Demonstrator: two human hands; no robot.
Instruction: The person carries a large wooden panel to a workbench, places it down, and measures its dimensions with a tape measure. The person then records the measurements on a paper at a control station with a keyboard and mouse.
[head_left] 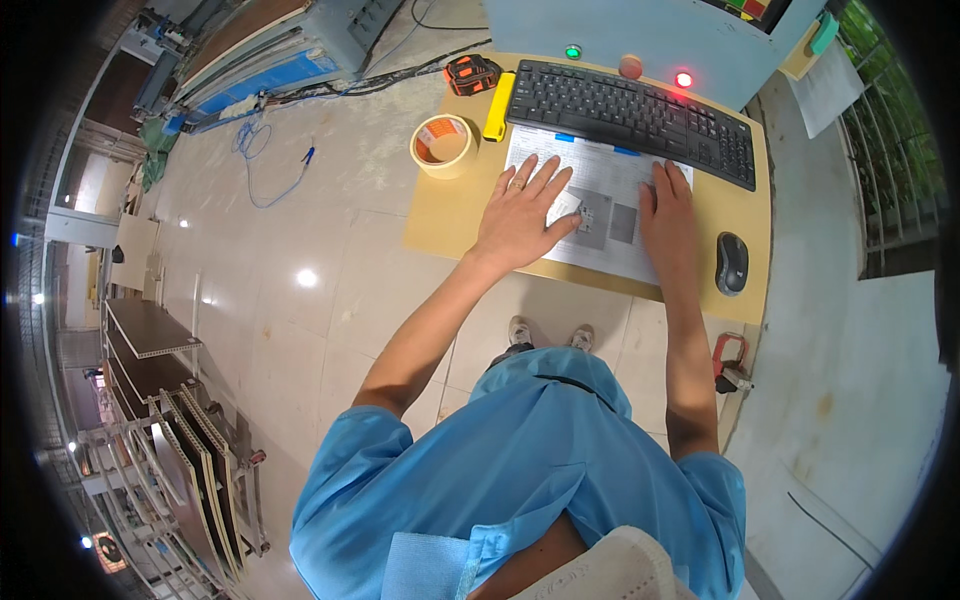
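My left hand (522, 218) lies flat with its fingers spread over the left part of a printed sheet (625, 255) on a small yellow desk (430, 215). A small white slip (563, 207) shows beside its thumb. On the sheet's right edge rests my right hand (671, 215), its fingers stretched forward and the thumb a little apart. Just beyond both hands is a black keyboard (630, 118), whose near edge borders the sheet. Two small blue pieces (626, 153) show at the sheet's top. A dark computer mouse (732, 264) sits to the right of my right hand.
A tape roll (443, 147), a yellow bar-shaped object (498, 106) and an orange-black tape measure (472, 74) stand at the desk's left. Behind is a blue-grey cabinet (600, 30) with a lit red lamp (683, 79). Brown panels (190, 490) lean on a rack at lower left.
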